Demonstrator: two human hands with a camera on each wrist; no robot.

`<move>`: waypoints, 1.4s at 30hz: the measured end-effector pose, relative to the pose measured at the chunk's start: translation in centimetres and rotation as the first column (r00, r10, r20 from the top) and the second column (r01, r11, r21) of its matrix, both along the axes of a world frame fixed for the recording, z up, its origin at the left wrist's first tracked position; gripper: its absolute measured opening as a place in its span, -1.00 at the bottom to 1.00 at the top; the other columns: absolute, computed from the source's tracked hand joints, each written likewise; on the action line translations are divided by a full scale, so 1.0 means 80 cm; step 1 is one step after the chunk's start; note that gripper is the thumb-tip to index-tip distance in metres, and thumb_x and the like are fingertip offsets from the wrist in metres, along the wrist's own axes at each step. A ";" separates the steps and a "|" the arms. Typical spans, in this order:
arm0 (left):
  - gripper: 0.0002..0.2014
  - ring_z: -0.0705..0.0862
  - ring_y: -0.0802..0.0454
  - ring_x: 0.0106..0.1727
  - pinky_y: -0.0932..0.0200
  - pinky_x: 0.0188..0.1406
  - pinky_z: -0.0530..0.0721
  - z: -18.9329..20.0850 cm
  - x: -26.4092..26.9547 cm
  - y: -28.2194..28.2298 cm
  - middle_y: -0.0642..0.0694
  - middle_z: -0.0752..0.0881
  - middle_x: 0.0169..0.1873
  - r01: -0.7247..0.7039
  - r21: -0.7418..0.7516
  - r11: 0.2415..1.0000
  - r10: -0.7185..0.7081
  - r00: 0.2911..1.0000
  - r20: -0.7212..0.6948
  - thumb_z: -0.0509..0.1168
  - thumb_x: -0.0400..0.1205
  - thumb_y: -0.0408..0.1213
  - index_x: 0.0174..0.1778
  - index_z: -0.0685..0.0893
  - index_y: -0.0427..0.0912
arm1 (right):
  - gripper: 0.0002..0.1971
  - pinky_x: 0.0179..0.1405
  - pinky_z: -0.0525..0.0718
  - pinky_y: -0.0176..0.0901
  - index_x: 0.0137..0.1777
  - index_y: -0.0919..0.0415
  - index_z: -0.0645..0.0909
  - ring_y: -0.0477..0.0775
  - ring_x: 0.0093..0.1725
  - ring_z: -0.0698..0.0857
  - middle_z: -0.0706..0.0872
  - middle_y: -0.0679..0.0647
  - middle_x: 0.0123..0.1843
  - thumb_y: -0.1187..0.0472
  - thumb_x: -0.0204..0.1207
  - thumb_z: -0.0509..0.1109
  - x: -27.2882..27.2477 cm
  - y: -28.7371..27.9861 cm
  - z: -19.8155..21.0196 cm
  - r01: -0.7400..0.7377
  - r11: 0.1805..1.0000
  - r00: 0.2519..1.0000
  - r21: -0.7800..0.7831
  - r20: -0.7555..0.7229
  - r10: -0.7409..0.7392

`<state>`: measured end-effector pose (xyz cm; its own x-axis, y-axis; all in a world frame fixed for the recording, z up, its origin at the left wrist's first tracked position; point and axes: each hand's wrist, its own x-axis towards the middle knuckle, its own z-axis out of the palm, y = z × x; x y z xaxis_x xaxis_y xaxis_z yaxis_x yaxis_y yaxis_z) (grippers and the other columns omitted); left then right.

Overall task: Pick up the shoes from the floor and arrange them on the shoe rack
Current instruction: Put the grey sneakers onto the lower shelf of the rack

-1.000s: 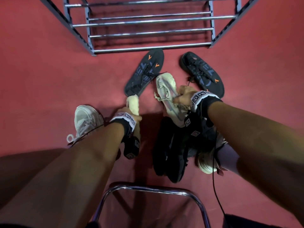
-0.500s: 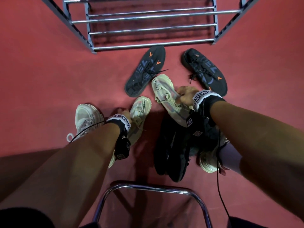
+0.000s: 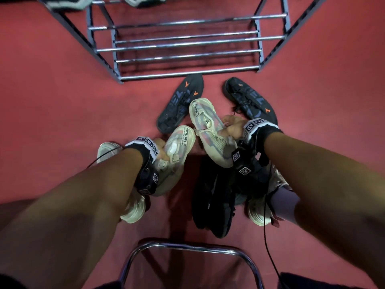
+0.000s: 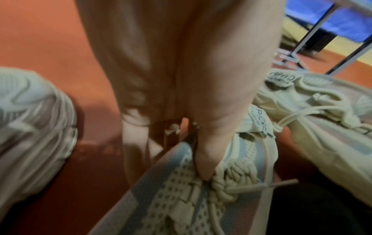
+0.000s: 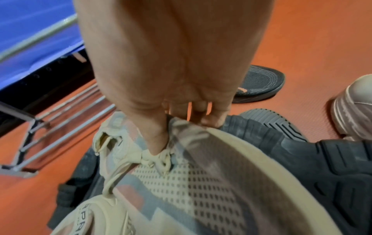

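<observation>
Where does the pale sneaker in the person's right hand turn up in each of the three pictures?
Head: pale sneaker, centre, right hand gripping it.
Left wrist: right edge.
Right wrist: bottom centre, under the fingers.
Shared landmark: shoe rack.

Both bare forearms are reaching forward and down, each wrist wearing a black band with white marker tags. The left hand is curling its fingers round a cream shoe; the right hand is pinching a second cream shoe.
</observation>
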<state>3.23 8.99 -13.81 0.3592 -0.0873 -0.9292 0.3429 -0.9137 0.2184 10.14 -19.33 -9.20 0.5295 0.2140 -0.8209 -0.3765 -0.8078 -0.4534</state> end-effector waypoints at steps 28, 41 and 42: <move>-0.93 0.70 -0.28 -0.01 0.03 0.03 0.66 0.165 0.193 0.096 -0.25 0.73 -0.05 -0.594 -0.180 0.784 0.503 0.439 0.744 0.28 0.60 -0.25 -0.10 0.63 -0.16 | -0.76 0.00 0.77 -0.05 0.10 0.19 0.74 0.19 -0.08 0.77 0.79 0.12 0.00 0.15 0.51 0.37 0.168 0.164 0.122 0.209 0.977 0.847 -0.034 0.506 -0.164; -0.06 0.46 -0.19 0.50 0.04 0.51 0.43 0.123 0.236 0.112 -0.18 0.45 0.51 -0.609 -0.203 0.767 0.536 0.433 0.725 0.49 0.37 0.17 0.60 0.28 -0.14 | -0.09 0.30 0.60 -0.19 0.53 0.07 0.39 0.06 0.21 0.67 0.66 -0.01 0.26 0.03 0.14 0.65 0.209 0.204 0.088 0.182 0.977 0.863 0.115 0.457 -0.215; 0.10 0.43 -0.22 0.52 0.00 0.52 0.43 0.120 0.232 0.108 -0.19 0.40 0.53 -0.571 -0.215 0.793 0.515 0.438 0.737 0.51 0.23 0.26 0.63 0.21 -0.10 | 0.05 0.36 0.61 -0.04 0.55 0.08 0.34 0.13 0.31 0.62 0.60 0.05 0.34 -0.09 0.00 0.67 0.205 0.205 0.086 0.132 0.990 0.865 0.057 0.482 -0.143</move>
<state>21.75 17.65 -4.19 0.8526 0.4188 -0.3126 0.5199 -0.6188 0.5889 26.53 -2.92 -2.33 0.8840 0.1245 -0.4506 -0.2122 -0.7519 -0.6242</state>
